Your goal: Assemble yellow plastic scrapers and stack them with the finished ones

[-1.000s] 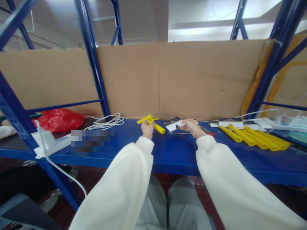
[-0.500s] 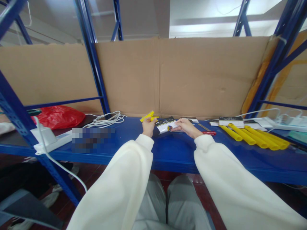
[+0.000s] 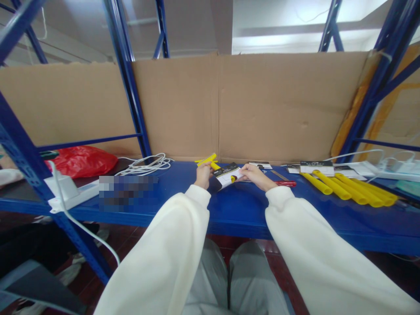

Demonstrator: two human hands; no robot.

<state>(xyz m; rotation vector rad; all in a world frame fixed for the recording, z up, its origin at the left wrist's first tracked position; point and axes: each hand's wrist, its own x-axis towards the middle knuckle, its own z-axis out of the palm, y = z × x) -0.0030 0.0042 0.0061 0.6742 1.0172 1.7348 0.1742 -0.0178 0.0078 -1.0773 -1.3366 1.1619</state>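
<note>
My left hand [image 3: 203, 176] pinches a slim bright yellow piece [image 3: 206, 159] whose bar sticks out above the fingers. A second yellow part slants from it toward a black and white printed card [image 3: 226, 176]; whether the two are joined I cannot tell. My right hand [image 3: 254, 176] is closed on the card's right edge, and some yellow shows at an opening there. The card is held tilted just above the blue tabletop [image 3: 183, 197]. Beside my right hand lies a red-handled tool [image 3: 285, 183] with a thin flat metal part.
Several yellow tubes [image 3: 341, 187] lie at the right, by more printed cards [image 3: 316, 167]. White cable [image 3: 147, 165], a red plastic bag [image 3: 85, 161] and a power strip [image 3: 77, 195] are at the left. Cardboard [image 3: 282, 105] stands behind, between blue posts.
The yellow bar in my left hand has turned and lifted slightly, and the slanting part now reaches the card's upper left edge. The card has tilted a little; my right hand stays about in place.
</note>
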